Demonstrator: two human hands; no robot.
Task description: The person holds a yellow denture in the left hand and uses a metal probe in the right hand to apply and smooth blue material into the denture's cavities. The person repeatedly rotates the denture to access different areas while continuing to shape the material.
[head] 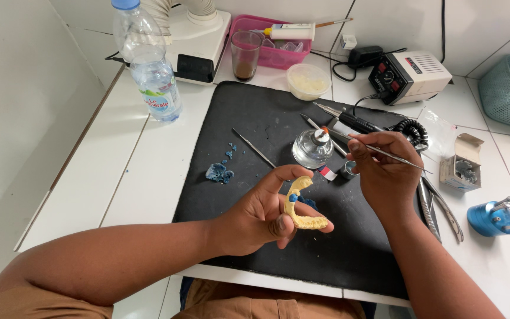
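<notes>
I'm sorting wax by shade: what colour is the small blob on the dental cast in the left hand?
Blue, on the pale yellow dental cast in the left hand; head view.

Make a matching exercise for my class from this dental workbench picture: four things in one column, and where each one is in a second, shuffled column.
Things
1. yellow dental cast
2. thin metal tool
3. water bottle
4. blue wax lump

Places
A. on the black mat, left of the hands
B. in the left hand
C. on the white counter, far left
D. in the right hand

Pairs: 1-B, 2-D, 3-C, 4-A
</notes>
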